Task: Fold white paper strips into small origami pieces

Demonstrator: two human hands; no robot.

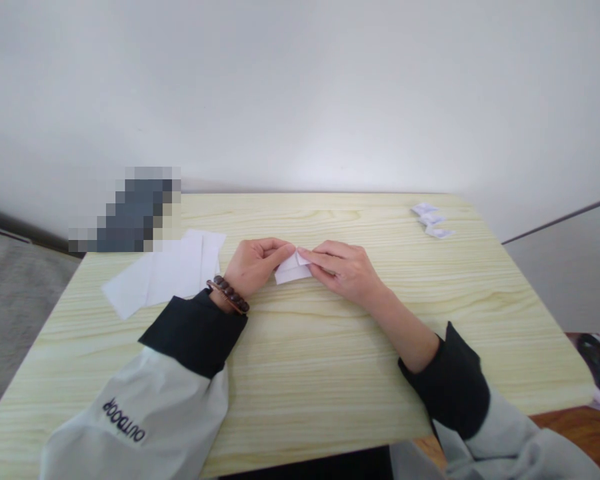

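A small folded piece of white paper is held between my two hands over the middle of the table. My left hand, with a dark bead bracelet at the wrist, pinches the paper's upper left part between thumb and fingers. On the other side, my right hand grips the right end, its fingertips meeting the left thumb along the top edge. A flap is folded over at the upper right. Fingers cover part of the paper's right end.
Several white paper sheets lie overlapping left of my left hand. A blurred dark object lies at the back left. Three small folded paper pieces sit in a row at the back right. The wooden table meets a white wall.
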